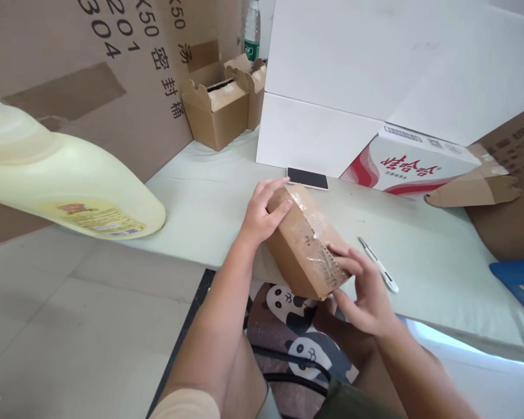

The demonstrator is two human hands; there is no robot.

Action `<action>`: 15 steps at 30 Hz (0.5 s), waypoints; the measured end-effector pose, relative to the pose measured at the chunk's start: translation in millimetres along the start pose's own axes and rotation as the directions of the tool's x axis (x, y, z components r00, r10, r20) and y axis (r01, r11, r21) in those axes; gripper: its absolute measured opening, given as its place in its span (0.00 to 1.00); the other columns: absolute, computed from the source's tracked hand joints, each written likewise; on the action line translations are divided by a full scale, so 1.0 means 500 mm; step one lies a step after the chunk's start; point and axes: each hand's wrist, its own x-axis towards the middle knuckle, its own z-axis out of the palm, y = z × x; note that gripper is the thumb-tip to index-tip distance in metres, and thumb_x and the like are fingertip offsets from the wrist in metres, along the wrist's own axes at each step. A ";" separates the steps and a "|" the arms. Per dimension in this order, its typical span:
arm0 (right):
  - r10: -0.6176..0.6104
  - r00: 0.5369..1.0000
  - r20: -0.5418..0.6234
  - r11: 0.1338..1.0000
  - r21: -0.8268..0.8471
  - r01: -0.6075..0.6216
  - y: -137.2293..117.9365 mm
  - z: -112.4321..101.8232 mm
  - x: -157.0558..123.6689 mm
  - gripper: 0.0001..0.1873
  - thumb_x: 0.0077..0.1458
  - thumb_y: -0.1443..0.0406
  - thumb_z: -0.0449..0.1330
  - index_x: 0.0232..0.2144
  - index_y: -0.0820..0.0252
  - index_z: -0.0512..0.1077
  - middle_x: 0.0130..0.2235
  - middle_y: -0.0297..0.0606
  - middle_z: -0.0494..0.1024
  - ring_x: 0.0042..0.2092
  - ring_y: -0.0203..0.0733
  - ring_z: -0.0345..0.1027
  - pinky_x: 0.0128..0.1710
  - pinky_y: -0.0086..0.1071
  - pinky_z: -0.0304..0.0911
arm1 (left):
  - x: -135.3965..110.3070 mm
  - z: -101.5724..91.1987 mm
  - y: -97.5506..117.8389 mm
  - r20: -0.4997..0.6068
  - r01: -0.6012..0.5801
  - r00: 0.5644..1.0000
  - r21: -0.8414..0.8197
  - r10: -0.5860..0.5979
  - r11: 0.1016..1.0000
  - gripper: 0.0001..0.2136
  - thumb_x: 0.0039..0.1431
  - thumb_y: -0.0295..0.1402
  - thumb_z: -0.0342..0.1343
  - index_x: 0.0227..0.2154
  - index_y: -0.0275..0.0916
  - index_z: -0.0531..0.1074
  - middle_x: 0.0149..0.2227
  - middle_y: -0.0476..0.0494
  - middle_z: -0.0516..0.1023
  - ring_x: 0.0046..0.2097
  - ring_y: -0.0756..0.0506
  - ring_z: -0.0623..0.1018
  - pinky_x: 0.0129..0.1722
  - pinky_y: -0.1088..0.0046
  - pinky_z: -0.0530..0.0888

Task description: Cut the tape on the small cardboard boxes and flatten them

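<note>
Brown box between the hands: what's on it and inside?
On the box: clear tape, dark print, left hand and right hand's fingers. Contents can't be seen; cardboard covers them.

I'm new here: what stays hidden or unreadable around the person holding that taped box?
All in the head view:
- Inside of the taped box: hidden by its own cardboard.
- Top of the pale yellow bottle: cut off by the left edge.
- Small print on its label: too small and blurred.
- Rest of the blue item: cut off by the right edge.
</note>
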 end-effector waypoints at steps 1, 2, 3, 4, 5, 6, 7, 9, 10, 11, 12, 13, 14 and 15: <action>-0.008 1.000 0.021 1.000 0.019 0.008 -0.002 0.002 -0.007 0.35 0.57 0.67 0.56 0.65 0.47 0.52 0.54 0.45 0.74 0.62 0.56 0.63 0.62 0.62 0.55 | -0.001 -0.002 0.000 0.035 -0.011 0.999 0.013 0.011 1.000 0.14 0.60 0.37 0.55 0.47 0.43 0.76 0.51 0.40 0.72 0.53 0.43 0.73 0.56 0.64 0.68; 0.002 1.000 0.001 0.999 0.037 -0.002 -0.001 0.004 -0.015 0.32 0.57 0.66 0.56 0.63 0.48 0.56 0.55 0.46 0.74 0.63 0.57 0.63 0.62 0.62 0.54 | -0.001 -0.004 -0.001 0.062 -0.007 0.998 0.031 0.005 0.999 0.12 0.61 0.36 0.54 0.44 0.42 0.78 0.51 0.40 0.72 0.52 0.43 0.74 0.55 0.64 0.69; 0.025 0.998 -0.057 0.998 0.056 -0.022 0.002 0.006 -0.023 0.30 0.57 0.65 0.56 0.62 0.48 0.58 0.56 0.46 0.73 0.63 0.57 0.62 0.62 0.62 0.54 | -0.002 -0.007 -0.003 0.082 0.010 0.996 0.050 -0.014 0.999 0.11 0.61 0.34 0.53 0.41 0.42 0.79 0.50 0.40 0.72 0.51 0.43 0.74 0.54 0.63 0.70; 0.070 0.988 -0.135 0.995 0.076 -0.060 0.007 0.009 -0.031 0.28 0.58 0.64 0.56 0.61 0.49 0.59 0.57 0.47 0.72 0.64 0.58 0.60 0.62 0.62 0.55 | -0.002 -0.010 -0.005 0.092 0.039 0.995 0.066 -0.045 0.997 0.11 0.61 0.34 0.53 0.40 0.42 0.80 0.50 0.40 0.73 0.50 0.43 0.75 0.52 0.63 0.71; 0.133 0.968 -0.212 0.989 0.087 -0.117 0.014 0.012 -0.038 0.27 0.58 0.63 0.56 0.60 0.49 0.60 0.57 0.47 0.71 0.65 0.57 0.59 0.62 0.61 0.56 | -0.002 -0.014 -0.007 0.089 0.074 0.993 0.075 -0.081 0.994 0.12 0.60 0.33 0.52 0.39 0.42 0.81 0.50 0.40 0.73 0.49 0.43 0.75 0.51 0.63 0.72; 0.212 0.938 -0.275 0.977 0.092 -0.194 0.021 0.016 -0.045 0.26 0.59 0.62 0.56 0.59 0.49 0.60 0.59 0.47 0.69 0.65 0.57 0.58 0.61 0.59 0.57 | -0.001 -0.018 -0.011 0.075 0.110 0.990 0.074 -0.116 0.991 0.12 0.60 0.33 0.53 0.39 0.42 0.81 0.50 0.40 0.73 0.49 0.43 0.75 0.51 0.63 0.72; 0.299 0.901 -0.314 0.954 0.094 -0.284 0.028 0.020 -0.050 0.25 0.60 0.61 0.55 0.59 0.50 0.61 0.60 0.48 0.67 0.65 0.56 0.58 0.61 0.58 0.58 | 0.001 -0.023 -0.015 0.046 0.143 0.988 0.062 -0.146 0.988 0.12 0.59 0.33 0.53 0.38 0.42 0.81 0.50 0.41 0.74 0.50 0.42 0.75 0.51 0.63 0.72; 0.465 0.841 -0.278 0.885 0.112 -0.452 0.038 0.028 -0.056 0.24 0.62 0.59 0.53 0.60 0.51 0.61 0.61 0.49 0.67 0.63 0.54 0.62 0.59 0.55 0.62 | 0.007 -0.032 -0.023 -0.052 0.195 0.980 0.001 -0.194 0.981 0.12 0.57 0.32 0.53 0.37 0.42 0.82 0.49 0.41 0.75 0.52 0.42 0.75 0.54 0.63 0.71; 0.521 0.827 -0.212 0.853 0.133 -0.504 0.040 0.031 -0.056 0.24 0.63 0.58 0.52 0.60 0.51 0.60 0.60 0.48 0.69 0.61 0.52 0.65 0.57 0.53 0.64 | 0.010 -0.035 -0.028 -0.119 0.212 0.969 -0.040 -0.215 0.976 0.12 0.57 0.32 0.53 0.37 0.42 0.82 0.48 0.41 0.75 0.52 0.42 0.75 0.56 0.63 0.69; 0.549 0.826 -0.127 0.833 0.162 -0.529 0.041 0.034 -0.055 0.25 0.64 0.58 0.51 0.62 0.50 0.58 0.58 0.47 0.71 0.58 0.51 0.68 0.55 0.52 0.67 | 0.013 -0.038 -0.032 -0.179 0.224 0.955 -0.083 -0.236 0.971 0.12 0.56 0.31 0.53 0.36 0.41 0.81 0.47 0.41 0.76 0.53 0.42 0.75 0.57 0.63 0.68; 0.550 0.834 -0.043 0.824 0.193 -0.533 0.040 0.036 -0.053 0.26 0.65 0.58 0.50 0.63 0.49 0.57 0.56 0.46 0.73 0.56 0.50 0.71 0.54 0.50 0.68 | 0.015 -0.040 -0.036 -0.224 0.234 0.940 -0.124 -0.257 0.964 0.11 0.56 0.31 0.53 0.36 0.41 0.81 0.46 0.41 0.77 0.53 0.42 0.75 0.58 0.63 0.68; 0.529 0.848 0.023 0.825 0.219 -0.521 0.038 0.036 -0.051 0.28 0.65 0.57 0.50 0.65 0.48 0.54 0.56 0.45 0.75 0.55 0.50 0.72 0.53 0.49 0.69 | 0.016 -0.041 -0.039 -0.253 0.246 0.926 -0.161 -0.281 0.956 0.11 0.56 0.32 0.53 0.35 0.40 0.81 0.46 0.40 0.78 0.53 0.42 0.75 0.58 0.63 0.67; 0.497 0.866 0.056 0.835 0.240 -0.495 0.037 0.035 -0.048 0.30 0.65 0.56 0.50 0.67 0.46 0.50 0.56 0.45 0.75 0.55 0.51 0.72 0.53 0.50 0.70 | 0.016 -0.041 -0.042 -0.265 0.265 0.913 -0.194 -0.311 0.944 0.11 0.56 0.33 0.53 0.35 0.40 0.81 0.45 0.40 0.79 0.53 0.42 0.75 0.57 0.64 0.68; 0.460 0.886 0.050 0.852 0.258 -0.456 0.036 0.033 -0.046 0.33 0.65 0.55 0.50 0.69 0.45 0.45 0.58 0.45 0.73 0.57 0.52 0.71 0.54 0.51 0.69 | 0.014 -0.040 -0.044 -0.262 0.302 0.898 -0.218 -0.353 0.928 0.11 0.57 0.34 0.53 0.35 0.40 0.81 0.44 0.41 0.80 0.52 0.42 0.76 0.55 0.64 0.70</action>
